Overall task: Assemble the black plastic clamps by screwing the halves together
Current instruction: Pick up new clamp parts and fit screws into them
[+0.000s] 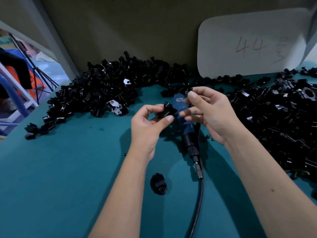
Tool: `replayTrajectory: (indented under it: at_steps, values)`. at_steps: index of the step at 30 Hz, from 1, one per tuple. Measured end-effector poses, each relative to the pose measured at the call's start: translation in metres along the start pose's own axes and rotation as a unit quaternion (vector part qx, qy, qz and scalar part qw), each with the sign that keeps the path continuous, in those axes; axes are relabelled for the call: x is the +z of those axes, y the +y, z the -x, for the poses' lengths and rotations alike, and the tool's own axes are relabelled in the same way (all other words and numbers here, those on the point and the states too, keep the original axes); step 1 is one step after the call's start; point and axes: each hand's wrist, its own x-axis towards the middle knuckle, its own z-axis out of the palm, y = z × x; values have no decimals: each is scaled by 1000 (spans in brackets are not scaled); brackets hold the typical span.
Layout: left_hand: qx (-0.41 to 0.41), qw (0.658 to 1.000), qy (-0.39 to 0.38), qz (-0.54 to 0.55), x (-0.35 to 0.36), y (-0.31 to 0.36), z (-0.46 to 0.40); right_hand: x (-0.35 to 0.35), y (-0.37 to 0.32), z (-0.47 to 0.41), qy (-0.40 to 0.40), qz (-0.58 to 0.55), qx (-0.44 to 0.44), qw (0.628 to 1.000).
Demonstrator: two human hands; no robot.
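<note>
Left hand: the left hand (pixel 151 121) pinches a black clamp half (pixel 166 111) between thumb and fingers, held up above the table (pixel 68 169).
Right hand: the right hand (pixel 207 110) pinches a small dark piece (pixel 189 91) at its thumb and forefinger tips, probably a screw, though it is too small to tell.
Key relation: the small piece sits at about 1 o'clock from the held clamp half, near but apart; the right hand must bring it down toward 7 o'clock to meet the half. Which way the half's screw hole faces cannot be told.
Mating part: a second clamp half (pixel 158 185) lies alone on the table at 6 o'clock from the hands, nearer the left forearm.
Driver: a blue powered screwdriver (pixel 184 121) lies on the table under the hands, its long axis running from 12 to 6 o'clock, its black cable (pixel 199 200) trailing toward the person.
Stock: a heap of loose clamp parts (pixel 106 90) at 10 o'clock, another heap (pixel 283 121) at 3 o'clock.
Background: a white card marked 44 (pixel 250 47) leans at 1 o'clock.
Step, as judged: seating the fastener before driving; no clamp is closed yet in the hands.
</note>
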Motion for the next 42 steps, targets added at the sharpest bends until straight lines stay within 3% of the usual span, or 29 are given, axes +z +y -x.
replayTrajectory:
  at_steps: [3,6,9,11,15,21,26,34,42]
  values:
    - [15,1000,-14,4,1,-1,-1,-3,2,-2,1,87,-6,996]
    - [12,999,-21,26,1,0,0,-3,6,-2,0,89,-33,996]
    - [-30,997,-15,69,3,2,2,-1,7,-2,1,87,-76,993]
    - [-61,997,0,41,5,3,2,-1,8,-3,0,86,-97,991]
    - [-116,992,38,29,7,4,2,-3,12,-5,-20,69,-56,996]
    - [-129,985,26,112,8,8,2,-1,15,-6,-59,88,-73,992]
    - [-169,960,-15,225,3,10,0,-5,18,-9,-70,144,-115,980]
    - [-100,974,-92,181,5,9,2,-7,19,-9,-84,136,-110,981]
    - [-75,986,-71,132,0,11,0,0,21,-7,-94,129,-93,983]
